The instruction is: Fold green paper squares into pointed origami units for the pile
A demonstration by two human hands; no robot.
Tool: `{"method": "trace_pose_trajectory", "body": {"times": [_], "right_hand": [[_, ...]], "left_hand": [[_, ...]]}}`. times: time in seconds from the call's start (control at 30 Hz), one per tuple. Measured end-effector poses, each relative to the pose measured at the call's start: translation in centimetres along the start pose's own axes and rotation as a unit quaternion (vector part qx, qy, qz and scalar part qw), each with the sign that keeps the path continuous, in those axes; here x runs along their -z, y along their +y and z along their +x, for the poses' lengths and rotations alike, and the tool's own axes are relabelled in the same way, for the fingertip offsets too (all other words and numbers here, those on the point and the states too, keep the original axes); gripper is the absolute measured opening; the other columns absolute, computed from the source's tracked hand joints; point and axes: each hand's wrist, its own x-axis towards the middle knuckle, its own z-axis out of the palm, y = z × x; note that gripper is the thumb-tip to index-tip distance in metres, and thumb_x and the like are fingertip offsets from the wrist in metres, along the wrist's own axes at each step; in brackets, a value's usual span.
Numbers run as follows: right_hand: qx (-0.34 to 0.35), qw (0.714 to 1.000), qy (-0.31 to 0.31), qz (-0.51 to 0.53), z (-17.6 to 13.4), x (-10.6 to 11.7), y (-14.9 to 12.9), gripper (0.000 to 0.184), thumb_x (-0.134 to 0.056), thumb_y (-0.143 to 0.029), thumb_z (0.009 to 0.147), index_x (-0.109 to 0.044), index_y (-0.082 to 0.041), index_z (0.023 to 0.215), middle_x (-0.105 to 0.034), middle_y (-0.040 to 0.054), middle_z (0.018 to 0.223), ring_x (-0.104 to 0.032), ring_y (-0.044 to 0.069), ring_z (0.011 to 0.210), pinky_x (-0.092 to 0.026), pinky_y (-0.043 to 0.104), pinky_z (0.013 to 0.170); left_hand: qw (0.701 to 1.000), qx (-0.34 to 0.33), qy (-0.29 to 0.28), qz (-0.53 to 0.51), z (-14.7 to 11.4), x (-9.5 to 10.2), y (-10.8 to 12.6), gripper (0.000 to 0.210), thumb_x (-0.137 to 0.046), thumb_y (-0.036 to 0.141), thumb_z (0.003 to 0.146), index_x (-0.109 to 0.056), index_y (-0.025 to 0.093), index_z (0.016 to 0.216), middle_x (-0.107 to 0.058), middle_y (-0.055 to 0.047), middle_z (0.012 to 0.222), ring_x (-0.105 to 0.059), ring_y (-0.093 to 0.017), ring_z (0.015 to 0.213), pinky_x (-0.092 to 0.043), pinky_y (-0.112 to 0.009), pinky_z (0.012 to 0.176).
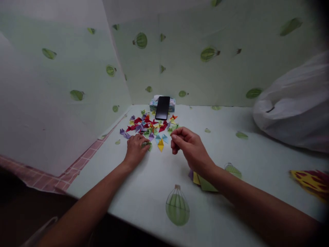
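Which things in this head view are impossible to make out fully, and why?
All in the head view:
Green folded paper: the left hand covers part of it.
Right hand: curled fingers hide whether anything is inside.
Coloured sheets: partly under the right forearm, so their number is unclear.
Tissue box: phone hides part of its front.
White bag: cut off by the right edge.
Red-and-yellow item: blurred, cut off there too.

Two walls, a left wall [84, 61] and a back wall [185, 68], meet in a corner, their pale green lower covering printed with hot-air balloons [141, 40]. The white-topped table [144, 192] repeats them. A pink tile-patterned strip [84, 159] edges its left side. The light is dim, with deep shadow below the table.
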Motion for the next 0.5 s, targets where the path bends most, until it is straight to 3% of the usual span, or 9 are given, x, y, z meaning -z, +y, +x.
{"method": "trace_pose_trajectory", "body": {"times": [0.1, 0.23, 0.5], "right_hand": [[0.057, 0.998, 0.012, -0.029, 0.2, 0.7, -2.2, 0.011, -0.062, -0.027, 0.085, -0.057, -0.018, 0.082, -0.059, -0.0032, 0.061, -0.054, 0.01, 0.05, -0.044, 0.025, 0.05], [0.073, 0.992, 0.016, -0.103, -0.1, 2.3, -4.4, 0.009, -0.061, -0.025, 0.085, -0.058, -0.018, 0.081, -0.058, -0.0028, 0.06, -0.054, 0.01, 0.05, -0.045, 0.027, 0.051], [-0.006, 0.974, 0.007, -0.227, -4.4, 6.7, -3.4, 0.014, -0.059, -0.033, 0.089, -0.057, -0.021, 0.081, -0.058, -0.0024, 0.062, -0.055, 0.013, 0.055, -0.046, 0.029, 0.057]], "left_hand": [[1.0, -0.001, -0.008, -0.002, -0.1, 0.2, -0.2, 0.015, -0.073, 0.016, 0.076, -0.075, 0.021, 0.09, -0.068, -0.009, 0.098, -0.06, -0.027, 0.093, -0.048, -0.046, 0.084], [1.0, 0.005, -0.02, -0.004, -0.2, 0.4, -0.4, 0.018, -0.072, 0.018, 0.077, -0.074, 0.021, 0.094, -0.068, -0.008, 0.098, -0.061, -0.026, 0.094, -0.048, -0.044, 0.086], [0.999, 0.02, -0.042, -0.003, 0.0, 0.5, 0.1, 0.017, -0.07, 0.023, 0.08, -0.075, 0.021, 0.097, -0.068, -0.008, 0.1, -0.061, -0.026, 0.098, -0.047, -0.041, 0.089]]}}
